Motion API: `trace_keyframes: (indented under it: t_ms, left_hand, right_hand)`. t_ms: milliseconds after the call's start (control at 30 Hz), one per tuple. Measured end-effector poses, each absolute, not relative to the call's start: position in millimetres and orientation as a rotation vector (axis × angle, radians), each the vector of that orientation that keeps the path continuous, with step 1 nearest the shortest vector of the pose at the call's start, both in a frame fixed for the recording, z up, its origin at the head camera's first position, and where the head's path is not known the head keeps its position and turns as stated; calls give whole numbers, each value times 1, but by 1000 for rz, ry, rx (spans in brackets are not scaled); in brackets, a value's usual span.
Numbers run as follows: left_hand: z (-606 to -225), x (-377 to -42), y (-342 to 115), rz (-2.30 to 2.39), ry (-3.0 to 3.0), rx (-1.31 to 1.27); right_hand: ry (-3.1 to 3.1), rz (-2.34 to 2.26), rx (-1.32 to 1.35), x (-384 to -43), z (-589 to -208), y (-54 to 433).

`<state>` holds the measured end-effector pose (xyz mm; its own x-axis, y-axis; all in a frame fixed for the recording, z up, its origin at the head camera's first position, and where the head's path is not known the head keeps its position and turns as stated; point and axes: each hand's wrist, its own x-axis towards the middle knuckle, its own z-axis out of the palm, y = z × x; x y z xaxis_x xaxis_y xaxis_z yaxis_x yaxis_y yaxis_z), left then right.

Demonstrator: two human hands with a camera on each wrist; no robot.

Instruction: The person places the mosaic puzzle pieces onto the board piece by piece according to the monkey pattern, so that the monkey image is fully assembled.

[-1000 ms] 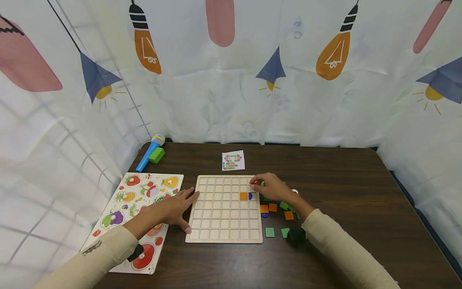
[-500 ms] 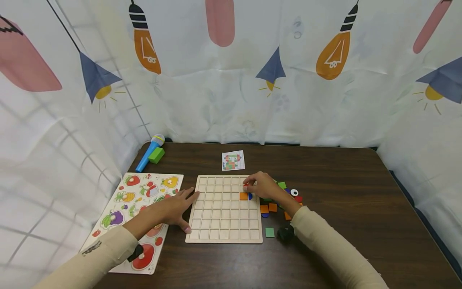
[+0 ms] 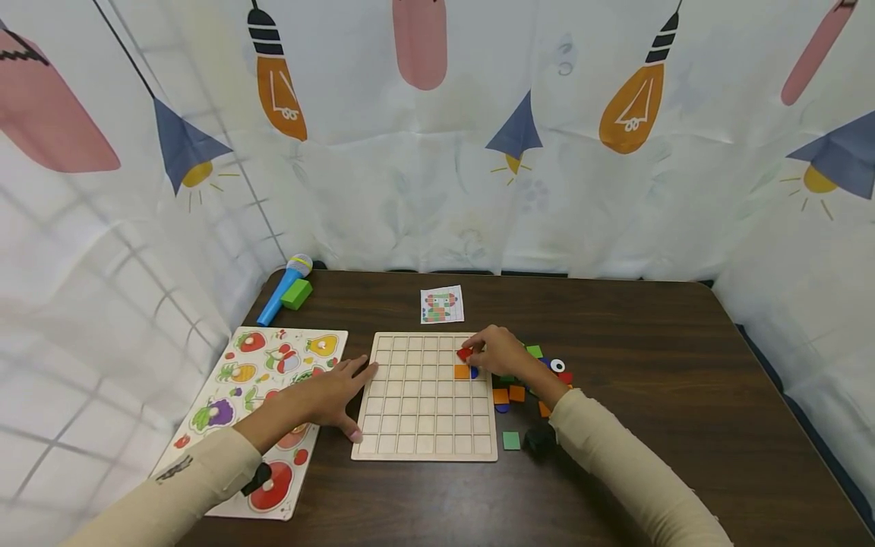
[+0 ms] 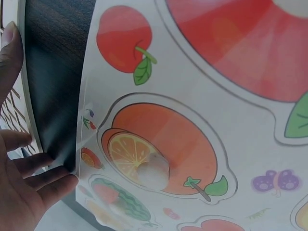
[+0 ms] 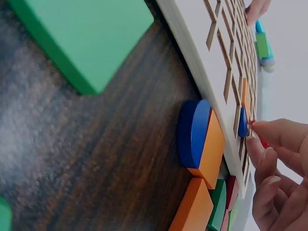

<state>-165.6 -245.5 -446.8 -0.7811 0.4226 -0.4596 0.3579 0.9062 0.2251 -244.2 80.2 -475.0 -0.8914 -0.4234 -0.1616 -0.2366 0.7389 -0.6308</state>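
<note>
A pale wooden grid board [image 3: 417, 395] lies mid-table. My left hand [image 3: 335, 395] is spread at its left edge, fingers and thumb touching the rim; the left wrist view shows this hand [image 4: 24, 183] partly. Over the board's upper right cells, my right hand [image 3: 502, 353] pinches a small red piece [image 3: 464, 354] between thumb and fingertips. Just below it, an orange square [image 3: 462, 371] and a blue rounded piece [image 3: 475, 372] sit in neighbouring cells. In the right wrist view, the fingers largely cover the red piece [image 5: 263, 142], so its shape is unclear.
Loose orange squares [image 3: 517, 393], green pieces [image 3: 511, 441] and a white ring [image 3: 557, 365] lie right of the board. A patterned card [image 3: 441, 305] lies behind it. To the left are a fruit puzzle board [image 3: 225, 372], a blue microphone [image 3: 276, 296] and a green block [image 3: 297, 294].
My right hand has moved left from the board's right edge, carrying the red piece to above the orange square. The left hand stays where it was.
</note>
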Motion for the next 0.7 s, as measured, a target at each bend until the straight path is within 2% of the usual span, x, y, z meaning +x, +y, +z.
trace_keyframes:
  t_ms: [700]
  left_hand:
    - [-446, -165, -245, 163, 2554, 544]
  right_hand:
    - [2675, -848, -480, -247, -474, 74]
